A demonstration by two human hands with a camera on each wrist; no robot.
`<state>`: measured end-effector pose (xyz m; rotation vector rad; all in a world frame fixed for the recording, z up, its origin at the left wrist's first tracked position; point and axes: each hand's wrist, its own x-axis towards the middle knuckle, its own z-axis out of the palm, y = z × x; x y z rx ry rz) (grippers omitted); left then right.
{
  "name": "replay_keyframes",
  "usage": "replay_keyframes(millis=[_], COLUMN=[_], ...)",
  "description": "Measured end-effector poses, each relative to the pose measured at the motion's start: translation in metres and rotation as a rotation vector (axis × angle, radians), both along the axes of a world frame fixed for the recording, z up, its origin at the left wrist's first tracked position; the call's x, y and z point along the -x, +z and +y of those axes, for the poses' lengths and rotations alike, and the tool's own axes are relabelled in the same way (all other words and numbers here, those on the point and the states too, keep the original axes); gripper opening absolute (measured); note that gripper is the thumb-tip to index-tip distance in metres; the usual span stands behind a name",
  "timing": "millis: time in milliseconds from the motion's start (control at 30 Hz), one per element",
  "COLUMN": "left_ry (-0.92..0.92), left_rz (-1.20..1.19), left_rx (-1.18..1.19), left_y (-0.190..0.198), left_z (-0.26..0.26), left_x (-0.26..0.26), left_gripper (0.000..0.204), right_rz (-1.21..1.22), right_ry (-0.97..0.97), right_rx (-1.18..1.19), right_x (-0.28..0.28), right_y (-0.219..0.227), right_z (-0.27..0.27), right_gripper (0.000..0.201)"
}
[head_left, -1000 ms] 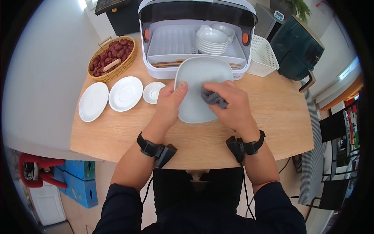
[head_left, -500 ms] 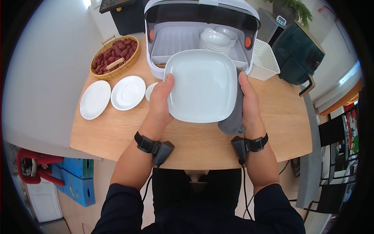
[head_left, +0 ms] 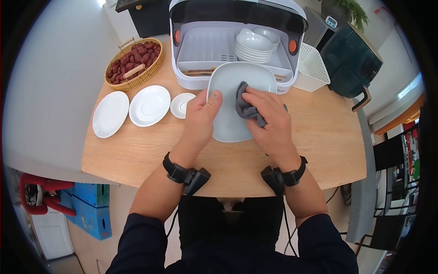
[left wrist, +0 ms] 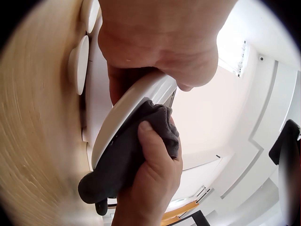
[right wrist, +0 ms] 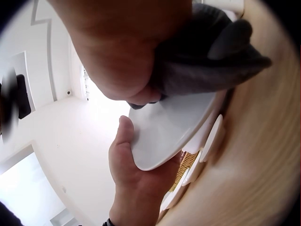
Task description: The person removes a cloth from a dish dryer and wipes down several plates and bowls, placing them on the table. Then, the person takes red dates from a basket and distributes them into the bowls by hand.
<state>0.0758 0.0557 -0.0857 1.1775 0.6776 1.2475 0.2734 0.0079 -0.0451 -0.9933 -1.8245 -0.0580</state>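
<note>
A pale, rounded-square plate [head_left: 224, 125] is held up above the table, tilted. My left hand [head_left: 200, 114] grips its left edge, thumb on the upper face and the other fingers underneath. Bunched in my right hand [head_left: 274, 119] is a dark grey cloth [head_left: 246, 108], pressed on the plate's face right of the middle. In the left wrist view the cloth [left wrist: 124, 157] also wraps below the plate's near edge, under the right thumb. The right wrist view shows the left thumb along the rim of the plate [right wrist: 162, 134].
Left on the wooden table [head_left: 137, 157] lie an oval white plate [head_left: 111, 114], a round plate [head_left: 149, 106] and a small saucer [head_left: 180, 106]. Behind are a basket of dark red fruit [head_left: 137, 64], an uncovered dish box [head_left: 196, 82] with stacked bowls [head_left: 253, 45], a white basket [head_left: 311, 68] and an air fryer [head_left: 349, 61].
Half a second ago both hands held the plate by opposite sides, the cloth behind its right edge. Now my right hand has brought the cloth onto the plate's face, much as one second ago.
</note>
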Motion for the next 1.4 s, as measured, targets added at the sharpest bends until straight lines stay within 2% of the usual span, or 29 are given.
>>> replay_keyframes(millis=[67, 100, 133, 167, 200, 267, 300, 367, 400, 467, 500, 533, 600, 667, 767, 800, 867, 933, 1000, 1033, 1100, 1133, 1200, 1300, 1367, 1400], left_ry=[0.021, 0.056, 0.089, 0.088, 0.094, 0.099, 0.094, 0.09, 0.072, 0.061, 0.054, 0.047, 0.063, 0.073, 0.073, 0.084, 0.099, 0.153, 0.182, 0.21, 0.19, 0.174, 0.147, 0.119, 0.111, 0.113], left_rz=[-0.014, -0.109, -0.203, -0.199, -0.196, -0.191, -0.214, -0.239, -0.258, -0.281, -0.286, -0.292, -0.306, -0.315, -0.287, -0.305, -0.323, -0.306, -0.292, -0.279, -0.274, -0.272, -0.319, -0.384, -0.395, -0.421], left_rx=[0.007, 0.01, 0.013, 0.012, -0.015, -0.043, -0.039, -0.037, -0.033, -0.031, -0.039, -0.046, -0.039, -0.027, -0.022, -0.027, -0.031, -0.045, -0.044, -0.042, -0.035, -0.028, -0.016, -0.007, -0.005, 0.017], left_y=[0.003, 0.009, 0.013, 0.014, 0.015, 0.016, 0.016, 0.017, 0.017, 0.019, 0.018, 0.018, 0.019, 0.019, 0.018, 0.018, 0.019, 0.02, 0.018, 0.016, 0.013, 0.013, 0.017, 0.024, 0.025, 0.026], left_z=[-0.002, -0.004, -0.005, -0.005, -0.004, -0.003, -0.003, -0.001, 0.0, 0.002, 0.003, 0.004, 0.004, 0.004, 0.003, 0.004, 0.003, 0.002, 0.003, 0.003, 0.003, 0.003, 0.002, 0.003, 0.004, 0.004], left_x=[-0.003, -0.006, -0.007, -0.006, -0.003, -0.001, -0.001, 0.002, 0.005, 0.009, 0.011, 0.012, 0.01, 0.01, 0.009, 0.009, 0.008, 0.008, 0.007, 0.006, 0.006, 0.005, 0.004, 0.006, 0.01, 0.01], left_gripper=[0.046, 0.047, 0.047, 0.047, 0.047, 0.048, 0.048, 0.048, 0.052, 0.055, 0.055, 0.056, 0.055, 0.055, 0.055, 0.055, 0.054, 0.053, 0.052, 0.051, 0.052, 0.052, 0.053, 0.054, 0.055, 0.054], right_rz=[-0.082, -0.081, -0.123, -0.164, -0.161, -0.175, -0.174, 0.031, 0.028, 0.368, 0.554, 0.548, 0.952, 0.931, 0.559, 0.56, -0.03, -0.046, -0.058, -0.057, -0.022, -0.019, 0.159, 0.683, 1.049, 1.045], right_ry=[0.128, 0.13, 0.235, 0.339, 0.338, 0.473, 0.473, 0.749, 0.75, 0.604, 0.618, 0.621, 0.524, 0.509, 0.165, 0.166, -0.041, -0.033, 0.105, 0.103, 0.417, 0.414, 0.735, 0.551, 0.356, 0.359], right_rx=[0.111, 0.109, 0.196, 0.283, 0.282, 0.518, 0.518, 1.019, 1.018, 0.882, 0.865, 0.867, 0.755, 0.717, 0.494, 0.497, 0.124, 0.129, 0.251, 0.251, 0.466, 0.464, 0.863, 0.693, 0.601, 0.599], right_x=[-0.003, -0.002, -0.001, -0.001, -0.002, -0.006, -0.01, -0.025, -0.029, -0.034, -0.039, -0.041, -0.046, -0.047, -0.023, -0.018, -0.013, -0.005, 0.0, 0.002, 0.002, -0.001, -0.012, -0.027, -0.034, -0.038], right_y=[0.003, 0.004, 0.003, 0.004, 0.004, 0.007, 0.01, 0.018, 0.021, 0.026, 0.02, 0.019, 0.017, 0.017, 0.018, 0.016, 0.01, 0.004, 0.001, 0.001, 0.003, 0.006, 0.014, 0.014, 0.022, 0.023], right_z=[-0.002, -0.004, -0.006, -0.008, -0.009, -0.012, -0.012, -0.013, -0.013, -0.012, -0.01, -0.008, -0.003, 0.0, -0.006, -0.005, -0.002, -0.001, -0.005, -0.007, -0.011, -0.014, -0.019, -0.013, -0.007, 0.0], right_gripper=[0.048, 0.048, 0.047, 0.045, 0.045, 0.043, 0.043, 0.042, 0.042, 0.044, 0.048, 0.048, 0.054, 0.052, 0.033, 0.033, 0.034, 0.035, 0.037, 0.037, 0.04, 0.04, 0.044, 0.043, 0.042, 0.042])
